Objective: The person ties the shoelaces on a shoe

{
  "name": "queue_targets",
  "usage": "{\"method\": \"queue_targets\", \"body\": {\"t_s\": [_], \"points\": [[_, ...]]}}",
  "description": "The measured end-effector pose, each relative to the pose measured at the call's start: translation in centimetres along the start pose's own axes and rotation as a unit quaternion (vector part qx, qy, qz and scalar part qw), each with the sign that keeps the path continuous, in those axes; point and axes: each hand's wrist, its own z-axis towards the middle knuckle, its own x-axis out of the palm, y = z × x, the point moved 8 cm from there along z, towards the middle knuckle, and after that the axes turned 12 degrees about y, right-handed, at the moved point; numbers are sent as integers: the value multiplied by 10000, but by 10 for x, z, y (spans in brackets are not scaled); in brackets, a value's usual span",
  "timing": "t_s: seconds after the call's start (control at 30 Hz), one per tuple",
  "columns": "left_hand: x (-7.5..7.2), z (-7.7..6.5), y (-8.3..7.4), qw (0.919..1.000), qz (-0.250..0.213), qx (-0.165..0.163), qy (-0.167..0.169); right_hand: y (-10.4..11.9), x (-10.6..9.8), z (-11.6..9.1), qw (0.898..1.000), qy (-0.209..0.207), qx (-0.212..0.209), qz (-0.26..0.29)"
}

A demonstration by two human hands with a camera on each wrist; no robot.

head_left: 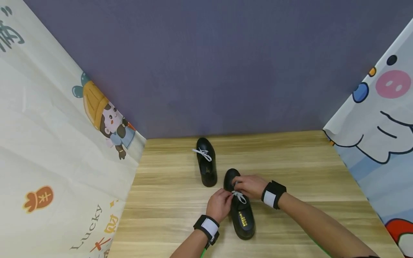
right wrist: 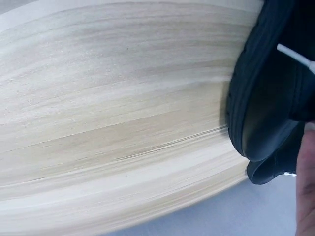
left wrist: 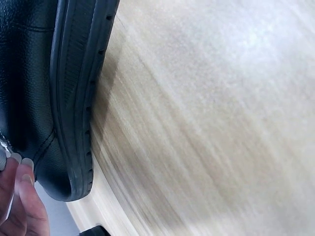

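In the head view, a black lace-up shoe (head_left: 243,218) lies between the two hands, with white shoelaces (head_left: 239,197) in a bow over its tongue. My left hand (head_left: 219,206) pinches a shoelace at the bow's left side. From the other side my right hand (head_left: 251,185) reaches over the front of the shoe, its fingers curled at the lace with a bit of white by the fingertips. The right wrist view shows a free lace end (right wrist: 294,54) and one fingertip against the black upper. Most of the right fingers' grip is hidden there.
A second black shoe (head_left: 206,168) with a tied white bow sits farther back to the left. The wood-grain surface (head_left: 167,200) ends at a grey-blue upright panel (head_left: 206,71). Printed white sheets stand at left (head_left: 64,143) and right (head_left: 371,136).
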Motion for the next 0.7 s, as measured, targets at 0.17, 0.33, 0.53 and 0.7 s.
{"method": "queue_targets", "body": {"t_s": [0.17, 0.33, 0.53, 0.7], "points": [[-1, -1, 0, 10000, 72, -14, -33, 4, 6, 0, 9996, 223, -41, -162], [2, -2, -2, 9999, 108, -3, 23, 7, 5, -2, 9985, 191, -56, -505], [2, -4, -2, 9999, -12, -138, 100, 9, 0, -2, 9982, 48, -12, -593], [0, -2, -2, 9999, -79, -118, 36, 4, -1, -1, 9993, -50, -19, -374]]}}
